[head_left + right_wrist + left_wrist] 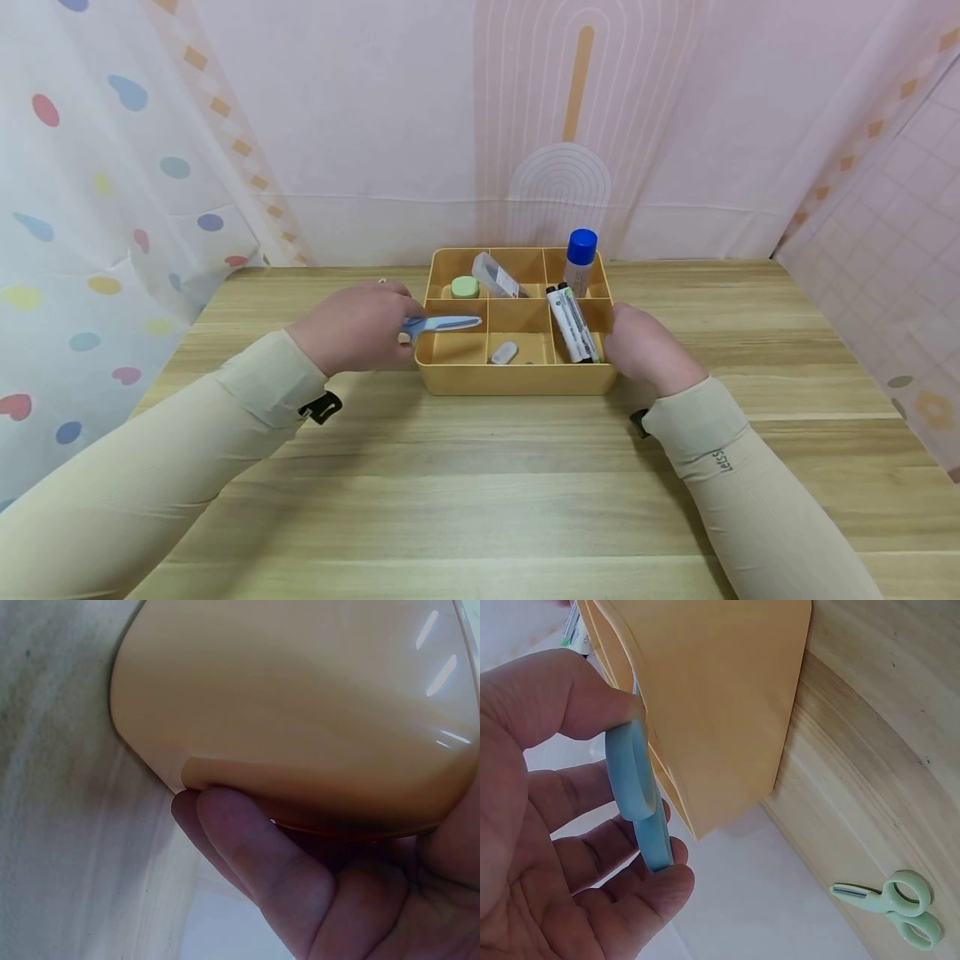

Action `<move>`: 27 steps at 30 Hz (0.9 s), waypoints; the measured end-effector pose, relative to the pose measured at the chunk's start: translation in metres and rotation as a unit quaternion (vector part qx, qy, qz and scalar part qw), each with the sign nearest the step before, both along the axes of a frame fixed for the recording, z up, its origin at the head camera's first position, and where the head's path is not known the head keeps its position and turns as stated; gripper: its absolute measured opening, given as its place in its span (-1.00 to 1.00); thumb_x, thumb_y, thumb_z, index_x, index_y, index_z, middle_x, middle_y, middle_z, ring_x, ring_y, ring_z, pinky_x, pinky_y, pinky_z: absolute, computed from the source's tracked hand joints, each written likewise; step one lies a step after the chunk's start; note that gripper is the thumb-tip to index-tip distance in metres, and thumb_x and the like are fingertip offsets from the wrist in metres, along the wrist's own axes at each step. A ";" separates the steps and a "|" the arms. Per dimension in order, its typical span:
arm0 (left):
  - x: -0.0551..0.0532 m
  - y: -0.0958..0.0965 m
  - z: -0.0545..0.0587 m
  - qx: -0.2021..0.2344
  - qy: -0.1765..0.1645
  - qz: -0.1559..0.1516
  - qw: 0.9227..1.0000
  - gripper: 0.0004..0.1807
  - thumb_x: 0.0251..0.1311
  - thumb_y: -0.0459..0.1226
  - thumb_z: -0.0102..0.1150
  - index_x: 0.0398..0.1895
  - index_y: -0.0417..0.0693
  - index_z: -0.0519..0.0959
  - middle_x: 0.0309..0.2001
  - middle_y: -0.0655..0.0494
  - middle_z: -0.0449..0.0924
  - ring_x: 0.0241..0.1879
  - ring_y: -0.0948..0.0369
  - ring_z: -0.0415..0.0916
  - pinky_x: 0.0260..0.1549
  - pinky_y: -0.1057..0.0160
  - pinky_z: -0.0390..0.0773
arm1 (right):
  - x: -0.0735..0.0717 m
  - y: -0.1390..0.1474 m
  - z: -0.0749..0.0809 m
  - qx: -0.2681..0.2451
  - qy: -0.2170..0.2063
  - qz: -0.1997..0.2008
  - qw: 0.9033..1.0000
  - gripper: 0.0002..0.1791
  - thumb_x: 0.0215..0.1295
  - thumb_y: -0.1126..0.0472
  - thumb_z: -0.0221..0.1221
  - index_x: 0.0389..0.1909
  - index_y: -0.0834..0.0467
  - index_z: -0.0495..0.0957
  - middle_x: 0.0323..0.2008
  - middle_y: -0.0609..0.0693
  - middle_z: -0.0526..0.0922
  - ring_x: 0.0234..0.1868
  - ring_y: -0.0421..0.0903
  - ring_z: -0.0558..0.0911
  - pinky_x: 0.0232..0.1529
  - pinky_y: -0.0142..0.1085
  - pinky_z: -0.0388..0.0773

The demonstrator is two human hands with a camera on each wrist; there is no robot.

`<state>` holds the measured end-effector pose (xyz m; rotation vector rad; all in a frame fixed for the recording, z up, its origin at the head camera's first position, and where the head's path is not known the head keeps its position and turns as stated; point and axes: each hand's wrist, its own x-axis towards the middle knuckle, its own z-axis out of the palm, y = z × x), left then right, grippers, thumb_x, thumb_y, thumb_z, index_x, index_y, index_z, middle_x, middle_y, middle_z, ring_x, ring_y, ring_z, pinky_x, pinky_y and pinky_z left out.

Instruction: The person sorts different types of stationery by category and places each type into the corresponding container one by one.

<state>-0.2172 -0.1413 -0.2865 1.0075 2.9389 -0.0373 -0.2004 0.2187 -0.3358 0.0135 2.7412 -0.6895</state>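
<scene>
My left hand [360, 327] pinches a pair of blue scissors [632, 769] by the handles, thumb on one side and fingers on the other. The blades point right, over the front left compartment of a yellow divided organizer box [517, 381]. At the box's right end, my right hand [648, 346] grips the wall, with fingers along its outside in the right wrist view. White markers [573, 325] lean in the front right compartment. A small pale oval piece [504, 353] lies in the front middle one.
In the back row are a light green round-cornered item [465, 287], a clear plastic case [498, 275] and a blue-capped glue stick [581, 260]. Green scissors [889, 904] lie on the wooden table [487, 500] left of the box. A patterned curtain [375, 125] hangs behind.
</scene>
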 end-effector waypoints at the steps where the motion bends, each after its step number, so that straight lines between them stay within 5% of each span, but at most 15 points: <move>1: 0.000 0.001 0.000 -0.002 -0.002 0.000 1.000 -0.75 0.08 -0.24 0.33 -0.15 -0.02 0.77 -0.16 0.08 0.69 -0.23 0.10 0.59 -0.07 0.02 0.65 | 0.000 0.000 0.000 0.000 0.000 0.000 1.000 -0.40 0.41 0.39 -0.12 0.44 0.51 0.22 0.13 0.36 0.55 -0.19 0.11 0.57 -0.38 -0.23 0.51; 27: -0.009 0.021 0.003 -0.049 -0.048 0.012 0.998 -0.92 0.11 -0.19 0.33 -0.42 0.02 0.64 -0.35 0.10 0.53 -0.37 0.13 0.41 -0.34 0.15 0.43 | 0.000 -0.001 0.002 -0.001 -0.010 -0.007 1.000 -0.40 0.42 0.39 -0.10 0.46 0.50 0.20 0.11 0.35 0.56 -0.23 0.08 0.56 -0.40 -0.24 0.51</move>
